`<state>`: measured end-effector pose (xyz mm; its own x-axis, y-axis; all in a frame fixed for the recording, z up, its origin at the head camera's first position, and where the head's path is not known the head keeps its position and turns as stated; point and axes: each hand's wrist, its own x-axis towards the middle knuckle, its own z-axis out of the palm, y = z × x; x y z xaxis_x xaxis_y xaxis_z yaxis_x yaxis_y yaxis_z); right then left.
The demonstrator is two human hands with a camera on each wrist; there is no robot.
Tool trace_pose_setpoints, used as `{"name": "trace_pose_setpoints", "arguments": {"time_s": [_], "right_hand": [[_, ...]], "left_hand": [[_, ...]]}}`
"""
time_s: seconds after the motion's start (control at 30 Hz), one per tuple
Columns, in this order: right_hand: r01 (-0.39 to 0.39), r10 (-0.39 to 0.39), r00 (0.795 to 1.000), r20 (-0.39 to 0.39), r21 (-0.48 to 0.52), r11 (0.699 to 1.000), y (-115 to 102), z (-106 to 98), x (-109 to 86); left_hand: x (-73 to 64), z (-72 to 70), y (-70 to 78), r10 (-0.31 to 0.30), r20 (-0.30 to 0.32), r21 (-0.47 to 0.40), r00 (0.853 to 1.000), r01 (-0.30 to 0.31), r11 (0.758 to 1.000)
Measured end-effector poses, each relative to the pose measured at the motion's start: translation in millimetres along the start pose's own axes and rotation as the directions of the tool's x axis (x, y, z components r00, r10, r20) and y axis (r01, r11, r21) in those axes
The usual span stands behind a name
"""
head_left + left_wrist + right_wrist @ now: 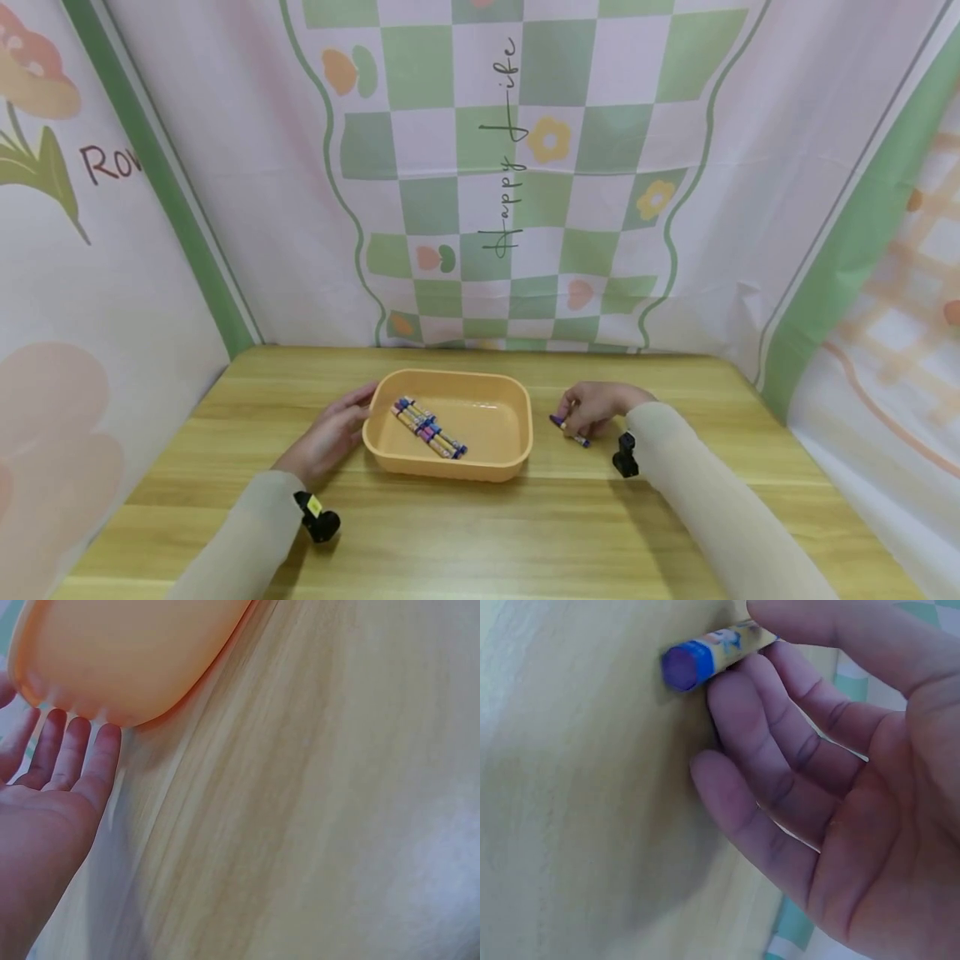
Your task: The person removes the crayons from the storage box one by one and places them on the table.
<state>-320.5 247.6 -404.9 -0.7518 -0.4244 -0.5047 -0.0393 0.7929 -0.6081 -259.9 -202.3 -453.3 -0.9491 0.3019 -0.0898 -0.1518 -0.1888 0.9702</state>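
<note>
L hand [326,437] at L side of yellow bin [495,429], fingers extended & slightly apart, tips at bin's outer wall. R hand [597,408] pinches purple crayon [724,649] betw. thumb & fingers, to R of bin; crayon slanted, at or just above table [480,533], can't tell which. Crayon has yellow wrapper w/ blue end band. More crayons [429,429] lie clustered in bin's L half.
</note>
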Motion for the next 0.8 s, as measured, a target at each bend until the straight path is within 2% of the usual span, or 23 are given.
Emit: {"name": "trace_pose_setpoints", "arguments": {"time_s": [0.2, 0.33, 0.57, 0.8], "right_hand": [[0.046, -0.046, 0.999, -0.001, -0.05, 0.998, -10, -11, -1.7], [0.096, -0.095, 0.995, 0.019, -0.063, 0.993, -25, -22, 0.2], [0.164, -0.162, 0.987, 0.024, -0.146, 0.976, -69, -35, 4.6], [0.209, -0.206, 0.978, 0.032, -0.166, 0.964, -113, -32, 11.1]], "left_hand": [[0.4, 0.0, -0.6, -0.008, -0.008, -0.008, 1.0, 0.008, 1.0], [-0.1, 0.3, -0.2, -0.007, 0.001, 0.007, 1.0, 0.007, 1.0], [-0.8, 0.2, 1.2, -0.014, 0.003, 0.02, 1.0, 0.014, 1.0], [-1.8, 0.8, 1.3, -0.016, 0.001, 0.031, 1.0, 0.016, 0.999]]}}
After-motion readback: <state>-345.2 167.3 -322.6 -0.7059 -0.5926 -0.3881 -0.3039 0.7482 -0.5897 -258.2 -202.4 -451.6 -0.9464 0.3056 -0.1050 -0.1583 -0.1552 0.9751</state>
